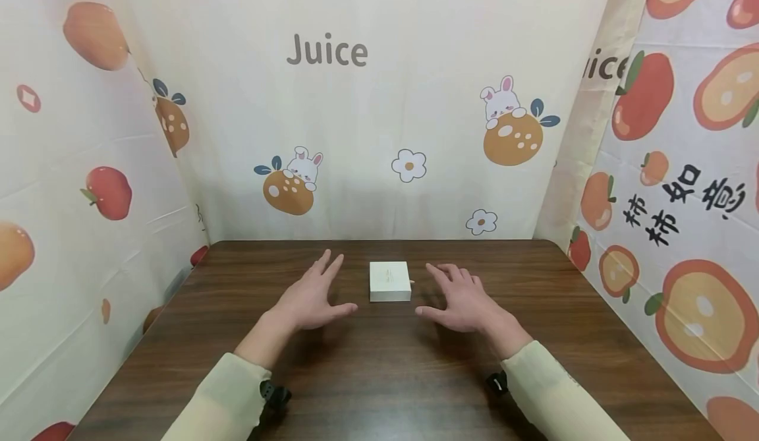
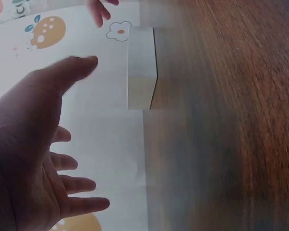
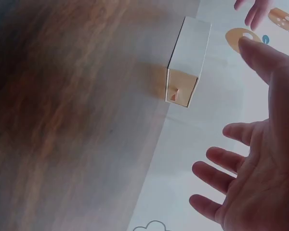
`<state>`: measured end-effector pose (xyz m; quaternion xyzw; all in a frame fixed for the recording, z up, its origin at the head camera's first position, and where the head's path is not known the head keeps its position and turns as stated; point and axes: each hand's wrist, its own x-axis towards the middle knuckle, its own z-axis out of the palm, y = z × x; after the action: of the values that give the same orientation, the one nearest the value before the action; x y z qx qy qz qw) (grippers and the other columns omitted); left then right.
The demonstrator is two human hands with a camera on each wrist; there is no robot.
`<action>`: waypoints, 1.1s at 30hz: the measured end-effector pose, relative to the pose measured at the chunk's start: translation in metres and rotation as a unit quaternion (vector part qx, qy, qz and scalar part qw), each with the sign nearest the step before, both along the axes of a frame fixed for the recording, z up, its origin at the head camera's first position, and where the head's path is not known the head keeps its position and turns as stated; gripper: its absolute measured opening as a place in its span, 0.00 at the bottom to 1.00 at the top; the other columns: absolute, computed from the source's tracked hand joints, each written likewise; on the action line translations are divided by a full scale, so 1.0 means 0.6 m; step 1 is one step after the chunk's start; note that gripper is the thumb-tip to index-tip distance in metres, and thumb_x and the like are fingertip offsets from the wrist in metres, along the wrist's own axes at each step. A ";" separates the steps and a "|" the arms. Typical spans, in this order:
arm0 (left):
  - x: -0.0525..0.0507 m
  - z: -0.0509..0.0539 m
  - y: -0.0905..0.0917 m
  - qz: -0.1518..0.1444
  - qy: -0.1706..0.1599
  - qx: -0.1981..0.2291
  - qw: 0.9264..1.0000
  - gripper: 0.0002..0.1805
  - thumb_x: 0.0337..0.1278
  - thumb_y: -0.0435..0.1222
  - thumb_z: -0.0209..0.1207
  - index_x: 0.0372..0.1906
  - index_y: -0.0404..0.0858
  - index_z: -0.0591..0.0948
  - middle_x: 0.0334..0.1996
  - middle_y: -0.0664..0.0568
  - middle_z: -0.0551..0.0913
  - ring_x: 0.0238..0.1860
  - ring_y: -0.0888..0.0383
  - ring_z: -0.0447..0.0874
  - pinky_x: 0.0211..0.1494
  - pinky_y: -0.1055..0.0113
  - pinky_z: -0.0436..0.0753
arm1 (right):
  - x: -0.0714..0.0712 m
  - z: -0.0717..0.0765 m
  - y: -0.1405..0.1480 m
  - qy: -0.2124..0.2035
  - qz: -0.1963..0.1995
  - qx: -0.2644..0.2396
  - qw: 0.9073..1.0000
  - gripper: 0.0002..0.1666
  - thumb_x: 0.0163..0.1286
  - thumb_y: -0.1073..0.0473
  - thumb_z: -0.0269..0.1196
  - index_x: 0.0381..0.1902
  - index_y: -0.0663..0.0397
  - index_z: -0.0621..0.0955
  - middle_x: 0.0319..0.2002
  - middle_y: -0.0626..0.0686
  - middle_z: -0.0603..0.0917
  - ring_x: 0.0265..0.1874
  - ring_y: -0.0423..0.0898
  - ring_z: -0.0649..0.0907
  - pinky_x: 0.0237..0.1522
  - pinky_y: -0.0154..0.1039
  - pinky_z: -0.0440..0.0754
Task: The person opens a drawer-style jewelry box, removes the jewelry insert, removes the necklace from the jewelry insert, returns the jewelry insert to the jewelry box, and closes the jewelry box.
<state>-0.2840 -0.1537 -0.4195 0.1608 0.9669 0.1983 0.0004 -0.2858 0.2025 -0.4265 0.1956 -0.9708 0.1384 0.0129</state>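
Observation:
A small white box [image 1: 389,281] with faint gold print on its lid lies on the dark wooden table. In the right wrist view, the box [image 3: 190,45] shows a tan end with a small pull tab [image 3: 175,95]. To its left my left hand [image 1: 308,296] hovers with fingers spread, holding nothing. My right hand [image 1: 462,297] is held on the other side, fingers extended and slightly bent, also holding nothing. Neither hand touches the box. From the left wrist, the box [image 2: 142,67] appears beyond my thumb.
The brown wood-grain table [image 1: 379,375] extends around the box. Printed curtains stand at the back [image 1: 409,98], left [image 1: 142,190] and right [image 1: 682,243] of it. Black straps with small devices sit at the left cuff [image 1: 275,395] and the right cuff [image 1: 497,383].

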 end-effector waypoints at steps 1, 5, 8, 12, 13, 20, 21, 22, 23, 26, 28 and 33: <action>-0.002 -0.001 0.001 0.000 -0.003 0.004 1.000 0.60 0.64 0.64 0.71 0.91 0.45 0.54 0.91 0.38 0.48 0.86 0.33 0.61 0.78 0.31 0.76 | -0.001 0.000 0.000 -0.003 0.000 0.000 1.000 0.61 0.71 0.23 0.66 0.89 0.47 0.61 0.82 0.62 0.68 0.79 0.66 0.69 0.77 0.75 0.66; -0.008 -0.004 0.007 -0.011 -0.012 0.021 1.000 0.55 0.69 0.57 0.71 0.90 0.44 0.57 0.90 0.38 0.51 0.82 0.35 0.70 0.76 0.37 0.80 | -0.005 -0.001 -0.001 -0.013 0.003 0.001 1.000 0.58 0.72 0.27 0.68 0.88 0.49 0.64 0.79 0.62 0.70 0.77 0.66 0.70 0.76 0.76 0.66; -0.013 -0.008 0.015 -0.024 -0.016 0.029 0.999 0.50 0.72 0.53 0.70 0.89 0.44 0.60 0.90 0.38 0.54 0.82 0.37 0.71 0.77 0.39 0.80 | -0.008 -0.004 -0.002 -0.020 0.008 0.002 1.000 0.55 0.72 0.30 0.70 0.86 0.50 0.67 0.78 0.62 0.72 0.76 0.65 0.71 0.76 0.76 0.67; -0.021 -0.012 0.029 -0.036 -0.017 0.024 0.999 0.46 0.74 0.51 0.69 0.88 0.44 0.63 0.89 0.40 0.58 0.83 0.39 0.71 0.77 0.40 0.79 | -0.013 -0.007 -0.003 -0.029 0.013 0.000 0.999 0.51 0.73 0.34 0.70 0.84 0.51 0.70 0.76 0.62 0.74 0.76 0.65 0.72 0.76 0.75 0.67; -0.023 -0.013 0.033 -0.038 -0.017 0.022 0.999 0.45 0.74 0.51 0.69 0.88 0.44 0.64 0.88 0.40 0.59 0.83 0.39 0.71 0.78 0.40 0.79 | -0.014 -0.009 -0.004 -0.031 0.013 0.000 0.999 0.50 0.74 0.34 0.70 0.83 0.52 0.71 0.76 0.62 0.74 0.76 0.65 0.72 0.76 0.75 0.67; -0.043 -0.025 0.060 -0.054 -0.021 0.017 0.998 0.42 0.77 0.48 0.67 0.87 0.41 0.65 0.87 0.39 0.62 0.86 0.41 0.66 0.83 0.41 0.74 | -0.030 -0.018 -0.012 -0.061 0.010 -0.014 0.998 0.46 0.75 0.37 0.70 0.82 0.52 0.72 0.78 0.63 0.74 0.78 0.66 0.71 0.79 0.77 0.65; -0.046 -0.028 0.064 -0.057 -0.020 0.016 0.998 0.41 0.77 0.48 0.67 0.86 0.40 0.66 0.87 0.39 0.62 0.86 0.42 0.65 0.83 0.42 0.73 | -0.033 -0.019 -0.014 -0.066 0.010 -0.019 0.998 0.46 0.75 0.37 0.70 0.82 0.52 0.73 0.78 0.63 0.74 0.79 0.67 0.70 0.79 0.77 0.64; -0.049 -0.031 0.067 -0.061 -0.017 0.017 0.998 0.40 0.78 0.47 0.66 0.86 0.40 0.66 0.87 0.39 0.63 0.86 0.42 0.65 0.84 0.42 0.73 | -0.037 -0.020 -0.016 -0.068 0.012 -0.022 0.997 0.45 0.75 0.38 0.70 0.82 0.53 0.73 0.78 0.63 0.74 0.79 0.67 0.70 0.79 0.77 0.64; -0.052 -0.034 0.070 -0.065 -0.014 0.017 0.998 0.39 0.78 0.46 0.66 0.85 0.39 0.67 0.87 0.39 0.64 0.86 0.42 0.65 0.84 0.43 0.73 | -0.040 -0.021 -0.018 -0.072 0.011 -0.025 0.997 0.45 0.75 0.39 0.70 0.81 0.53 0.73 0.78 0.63 0.74 0.79 0.67 0.70 0.79 0.77 0.64; -0.060 -0.040 0.080 -0.077 -0.008 0.015 0.997 0.38 0.79 0.45 0.65 0.84 0.37 0.69 0.86 0.38 0.64 0.86 0.42 0.65 0.84 0.44 0.73 | -0.050 -0.022 -0.025 -0.082 0.008 -0.035 0.996 0.41 0.77 0.43 0.69 0.81 0.53 0.74 0.78 0.63 0.74 0.80 0.66 0.70 0.80 0.75 0.66; -0.063 -0.043 0.086 -0.081 -0.006 0.017 0.997 0.37 0.78 0.45 0.66 0.83 0.36 0.70 0.86 0.37 0.65 0.86 0.42 0.66 0.84 0.44 0.73 | -0.057 -0.025 -0.029 -0.083 0.009 -0.037 0.996 0.39 0.78 0.46 0.68 0.80 0.55 0.75 0.78 0.64 0.75 0.80 0.66 0.72 0.80 0.72 0.69; -0.069 -0.048 0.098 -0.082 -0.006 0.021 0.996 0.36 0.78 0.45 0.66 0.83 0.39 0.72 0.86 0.39 0.65 0.85 0.42 0.68 0.84 0.44 0.73 | -0.072 -0.029 -0.042 -0.071 0.008 -0.049 0.996 0.32 0.79 0.54 0.67 0.76 0.60 0.78 0.74 0.65 0.79 0.75 0.64 0.77 0.77 0.65 0.76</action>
<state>-0.3253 -0.0947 -0.4485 0.2385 0.9459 0.2191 0.0187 -0.3292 0.1773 -0.4442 0.1926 -0.9597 0.1992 -0.0478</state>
